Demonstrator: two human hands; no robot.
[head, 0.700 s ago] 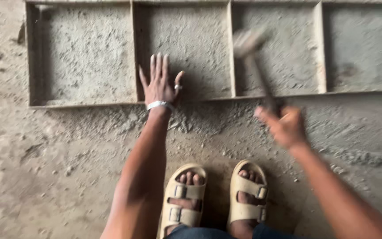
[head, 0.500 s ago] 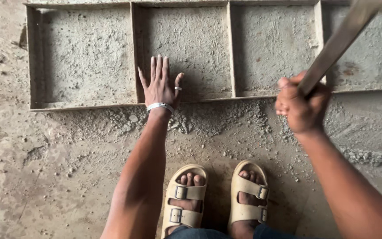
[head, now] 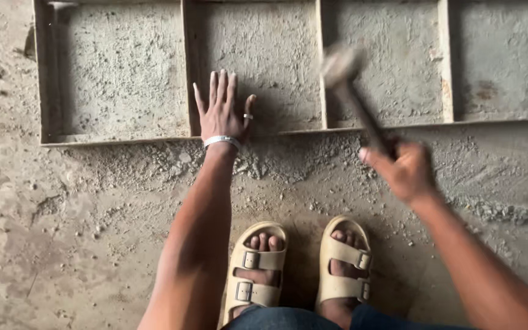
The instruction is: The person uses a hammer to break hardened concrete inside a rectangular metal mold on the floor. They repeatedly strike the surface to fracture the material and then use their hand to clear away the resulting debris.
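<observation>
the hammer (head: 352, 91) sits right of centre in the frame, its head blurred over the upper part of the metal divider between the second and third compartments, its dark handle slanting down and to the right. the right hand (head: 403, 169) is clenched around the lower end of that handle, fist closed tight, just below the near rail of the frame and over the loose grit. whether the hammer head touches the divider i cannot tell, the blur hides it.

the left hand (head: 222, 110) lies flat and wide open, fingers stretched and close together, thumb spread out to the right, palm down on the packed grey fill in the lower part of the second compartment. it grips nothing. a ring shows on the thumb and a pale bracelet (head: 222, 141) circles the wrist right at the near rail.

the long metal mould frame (head: 111, 140) runs across the top of the picture, split into compartments filled with rough concrete mix. crumbled mix (head: 166, 160) is scattered on the ground along its near edge. at the bottom centre stand two feet in beige buckled sandals (head: 253, 275) on the dusty floor.
</observation>
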